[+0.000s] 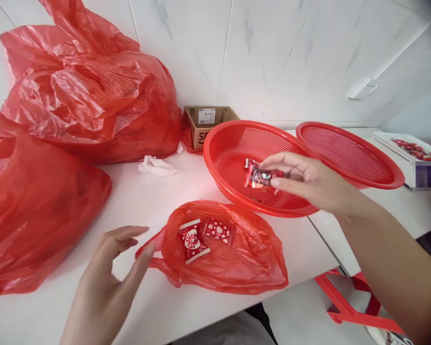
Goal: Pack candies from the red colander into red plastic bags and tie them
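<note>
Over the near red plastic basket (218,143), my right hand (301,179) pinches a small wrapped candy (261,177) with a dark and red wrapper. Another wrapped piece (250,163) lies in the basket below, partly hidden by the hand. My left hand (109,278) has its thumb and fingers apart and holds nothing. It is beside the handle of an opened red plastic bag (244,258) on the table. Inside that bag lie a red packet with white lettering (192,241) and a red packet with white dots (218,231).
Large full red bags (103,96) stand at the left. A cardboard box (210,117) sits by the wall, with a crumpled white tissue (157,166) nearby. A second red basket (352,153) and a tray of red packets (416,149) are on the right. A red stool (348,306) stands below.
</note>
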